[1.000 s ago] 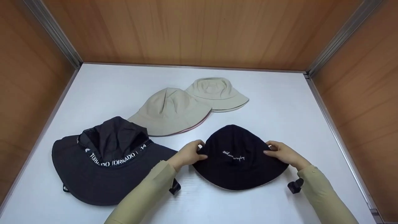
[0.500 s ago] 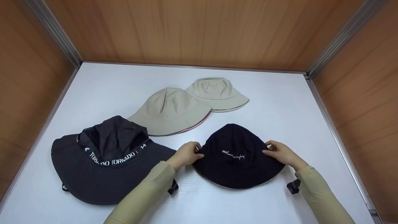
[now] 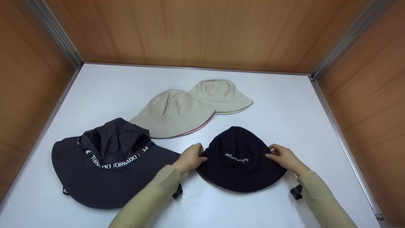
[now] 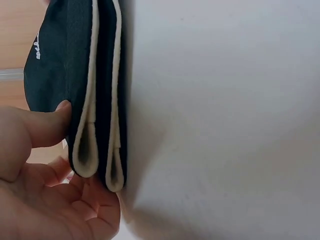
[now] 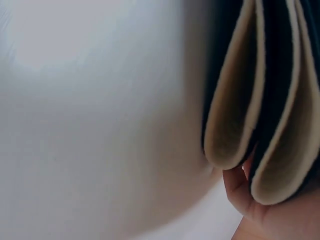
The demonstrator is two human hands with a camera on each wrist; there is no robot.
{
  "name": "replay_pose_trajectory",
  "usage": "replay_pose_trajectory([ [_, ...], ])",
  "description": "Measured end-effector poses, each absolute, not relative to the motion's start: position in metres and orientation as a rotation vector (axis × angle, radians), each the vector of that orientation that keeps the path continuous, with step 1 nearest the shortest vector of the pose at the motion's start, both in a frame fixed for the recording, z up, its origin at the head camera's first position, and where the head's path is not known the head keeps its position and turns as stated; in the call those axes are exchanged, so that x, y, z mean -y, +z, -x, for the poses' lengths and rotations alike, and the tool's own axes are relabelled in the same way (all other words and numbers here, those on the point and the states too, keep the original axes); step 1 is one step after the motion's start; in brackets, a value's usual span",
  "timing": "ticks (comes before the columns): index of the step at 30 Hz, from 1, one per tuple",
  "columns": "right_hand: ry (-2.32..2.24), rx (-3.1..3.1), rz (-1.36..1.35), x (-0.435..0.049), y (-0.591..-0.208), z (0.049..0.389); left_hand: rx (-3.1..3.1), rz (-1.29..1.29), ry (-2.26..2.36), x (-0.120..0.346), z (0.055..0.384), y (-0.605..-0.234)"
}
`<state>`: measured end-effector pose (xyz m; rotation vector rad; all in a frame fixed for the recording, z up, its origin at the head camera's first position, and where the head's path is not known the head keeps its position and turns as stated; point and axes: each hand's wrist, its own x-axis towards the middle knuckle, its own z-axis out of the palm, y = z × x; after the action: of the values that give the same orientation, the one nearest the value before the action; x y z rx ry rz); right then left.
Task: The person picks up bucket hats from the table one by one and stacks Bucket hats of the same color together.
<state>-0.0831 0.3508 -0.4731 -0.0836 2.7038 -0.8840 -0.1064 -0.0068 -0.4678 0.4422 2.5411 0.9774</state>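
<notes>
Gripping the black bucket hat by the two ends of its brim, toward the front of the white surface and just right of the middle. Pinching one end with the left hand, with the thumb laid over the brim and the fingers curled against the other side, parted only by the cloth between. Pinching the other end likewise with the right hand, closed down to the folded cloth and seen only in part from the right wrist. Showing from below as doubled dark folds lined in cream, and marked on the crown with white stitched script. Too close to the surface to tell whether resting or slightly lifted. Seeing also, at the left and partly behind the olive left sleeve, a wide-brimmed dark grey hat with TORNADO lettering; beyond it, a beige hat with a red-edged brim, overlapping a paler hat farther back.
</notes>
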Motion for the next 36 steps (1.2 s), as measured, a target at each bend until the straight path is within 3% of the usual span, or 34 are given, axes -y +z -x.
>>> replay_pose_trajectory([
  [13,-1.021,-2.894,0.090,-0.325,-0.459,0.069,-2.694,-0.512,0.922,0.018,0.094,-0.455],
  [26,-1.068,-2.701,0.271,-0.315,-0.459,0.056,-2.664,-0.365,0.880,0.042,0.097,-0.453],
  [31,-1.103,-2.593,0.280,-0.318,-0.447,0.067,-2.644,-0.326,0.801,0.044,0.099,-0.460],
  [36,-1.303,-2.497,0.124,-0.327,-0.424,0.099,-2.653,-0.320,0.804,0.044,0.100,-0.463],
])
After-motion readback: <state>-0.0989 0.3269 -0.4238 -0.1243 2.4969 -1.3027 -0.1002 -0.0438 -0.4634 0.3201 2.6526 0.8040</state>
